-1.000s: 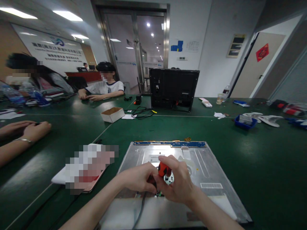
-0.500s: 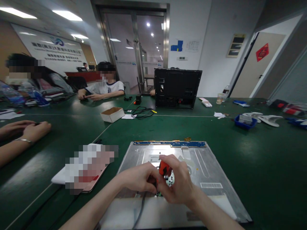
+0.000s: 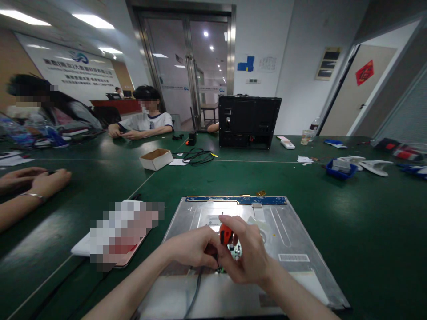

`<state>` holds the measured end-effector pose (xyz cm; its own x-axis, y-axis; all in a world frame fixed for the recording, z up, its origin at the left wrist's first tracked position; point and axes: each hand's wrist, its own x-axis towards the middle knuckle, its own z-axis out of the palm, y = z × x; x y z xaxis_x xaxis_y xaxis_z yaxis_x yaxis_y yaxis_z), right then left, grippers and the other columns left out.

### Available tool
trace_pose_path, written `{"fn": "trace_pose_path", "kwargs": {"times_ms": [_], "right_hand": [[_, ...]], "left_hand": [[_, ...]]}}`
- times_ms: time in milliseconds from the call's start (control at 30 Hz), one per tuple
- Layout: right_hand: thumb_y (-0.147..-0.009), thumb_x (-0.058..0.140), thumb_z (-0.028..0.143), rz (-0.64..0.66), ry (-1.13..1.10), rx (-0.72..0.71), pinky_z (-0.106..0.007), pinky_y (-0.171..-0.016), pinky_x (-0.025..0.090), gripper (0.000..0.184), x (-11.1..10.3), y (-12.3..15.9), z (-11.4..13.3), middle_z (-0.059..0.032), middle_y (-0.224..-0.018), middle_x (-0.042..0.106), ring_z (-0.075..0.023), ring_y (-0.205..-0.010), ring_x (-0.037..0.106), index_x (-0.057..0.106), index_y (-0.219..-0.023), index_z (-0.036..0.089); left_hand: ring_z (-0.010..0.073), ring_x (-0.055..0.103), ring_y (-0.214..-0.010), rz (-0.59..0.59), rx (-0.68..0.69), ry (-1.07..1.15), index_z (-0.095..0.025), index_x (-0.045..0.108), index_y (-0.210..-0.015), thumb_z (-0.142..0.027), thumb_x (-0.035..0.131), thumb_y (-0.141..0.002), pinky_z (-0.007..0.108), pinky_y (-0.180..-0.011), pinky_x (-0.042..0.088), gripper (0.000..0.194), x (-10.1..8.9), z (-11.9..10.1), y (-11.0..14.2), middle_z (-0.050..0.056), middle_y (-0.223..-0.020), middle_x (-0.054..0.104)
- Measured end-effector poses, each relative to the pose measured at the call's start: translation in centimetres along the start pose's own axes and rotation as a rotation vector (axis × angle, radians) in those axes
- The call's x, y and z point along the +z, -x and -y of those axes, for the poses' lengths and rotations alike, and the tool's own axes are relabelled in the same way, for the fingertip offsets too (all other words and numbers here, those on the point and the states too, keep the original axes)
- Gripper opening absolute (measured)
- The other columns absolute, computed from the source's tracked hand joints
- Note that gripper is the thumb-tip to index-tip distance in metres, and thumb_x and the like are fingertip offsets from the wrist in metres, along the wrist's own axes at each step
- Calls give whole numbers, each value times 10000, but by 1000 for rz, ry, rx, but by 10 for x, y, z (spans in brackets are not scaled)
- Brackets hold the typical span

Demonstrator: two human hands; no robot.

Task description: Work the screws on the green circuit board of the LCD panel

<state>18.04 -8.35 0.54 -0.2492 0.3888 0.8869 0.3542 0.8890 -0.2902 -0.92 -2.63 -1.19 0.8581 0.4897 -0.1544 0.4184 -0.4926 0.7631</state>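
A flat metal display panel lies on the green table in front of me, a blue circuit strip along its far edge. My right hand is closed round a screwdriver with an orange handle, held upright over a small circuit board on the panel. My left hand is closed too, pinching the screwdriver's shaft low down, near the tip. A dark cable runs from under my hands toward me.
A blurred flat object lies left of the panel. A co-worker's hands rest at the left edge. Farther back stand a cardboard box, black cables, a black computer case and a blue tray. Two people sit at the far left.
My right hand's fingers have shifted slightly on the orange handle. The black computer case at the back has been moved to the right by someone behind it.
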Motion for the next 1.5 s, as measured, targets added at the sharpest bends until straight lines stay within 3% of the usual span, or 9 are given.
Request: {"fn": "trace_pose_path", "kwargs": {"times_ms": [167, 567, 833, 1200, 1500], "right_hand": [[-862, 463, 169, -1, -13, 2, -277, -482, 494, 554, -2, -1, 1, -44, -846, 642, -162, -584, 568, 403, -1413, 175], [-943, 509, 210, -58, 48, 0, -250, -451, 402, 387, 3, -1, 0, -5, -778, 609, -151, -563, 525, 464, -1327, 212], [-875, 468, 172, -2, -42, -1, -281, -510, 501, 541, -3, -3, 1, -50, -867, 633, -172, -637, 580, 411, -1412, 165], [-967, 511, 231, -56, 20, 18, -248, -453, 413, 382, 4, 2, -2, -4, -779, 594, -148, -570, 523, 447, -1343, 203], [-946, 470, 211, -21, -21, 1, -271, -488, 461, 427, 0, -1, 0, -37, -834, 616, -158, -614, 558, 431, -1368, 153]], "left_hand": [[126, 474, -587, 16, -3, 11, -151, 697, -849, -203, 706, -774, 219, -539, 381, 92, -1, -2, 0, -23, -676, 551], [163, 539, -667, 9, 0, -13, -153, 728, -887, -224, 704, -793, 250, -611, 454, 120, 1, 3, 3, 9, -743, 621], [141, 519, -620, 24, -35, 17, -151, 712, -867, -223, 700, -798, 226, -567, 417, 100, 0, 1, 2, -9, -706, 591], [134, 509, -606, 1, -29, 14, -154, 713, -857, -192, 697, -772, 220, -550, 415, 95, 2, 3, 3, -12, -716, 609], [152, 529, -643, 19, -18, 23, -151, 738, -897, -216, 703, -790, 233, -575, 420, 130, 0, 3, 2, 3, -733, 614]]}}
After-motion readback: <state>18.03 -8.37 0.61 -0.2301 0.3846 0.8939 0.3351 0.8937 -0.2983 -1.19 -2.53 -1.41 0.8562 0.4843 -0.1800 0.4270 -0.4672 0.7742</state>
